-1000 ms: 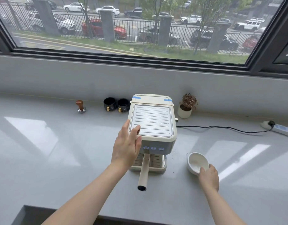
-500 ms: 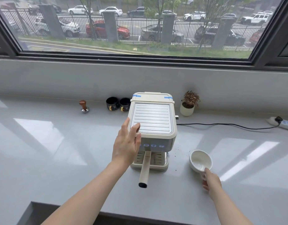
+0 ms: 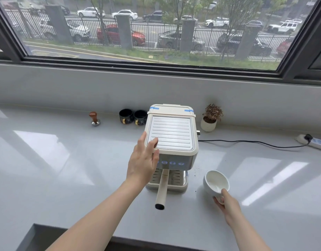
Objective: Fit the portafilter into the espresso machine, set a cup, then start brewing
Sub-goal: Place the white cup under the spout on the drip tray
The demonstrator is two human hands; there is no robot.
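**Cup in the right grip, portafilter seated in the machine**

The right hand (image 3: pixel 228 205) holds the white cup (image 3: pixel 216 183) from its near side, fingers closed round the lower wall or handle; which of the two is hidden by the hand. The cup is tilted, its mouth turned up and toward the machine, and its inside looks white with nothing in it. Whether its base touches the bench (image 3: pixel 65 178) cannot be told. It sits just right of the machine's front, outside the drip tray (image 3: pixel 176 180). The right forearm runs up from the lower right edge of the view.

The left hand (image 3: pixel 143 160) lies flat and open against the machine (image 3: pixel 171 136), fingers spread over its front left corner, fingertips on the ribbed top plate, gripping nothing. Its forearm stretches in from the lower left.

The machine is cream, with a metal top plate, two strips of blue tape at its back edge and a row of lit blue buttons on its front panel. The portafilter (image 3: pixel 162 189) is seated under that panel, its cream handle pointing straight out from the machine over the tray.

Left of the machine, against the wall, stand two dark mugs (image 3: pixel 133 115), mouths up, contents not visible, and farther left a tamper (image 3: pixel 94 119). Right of the machine a small white pot (image 3: pixel 208 124) holds a dried brown plant. A black cord (image 3: pixel 255 142) runs from the machine's right side to a power strip (image 3: pixel 313 142).
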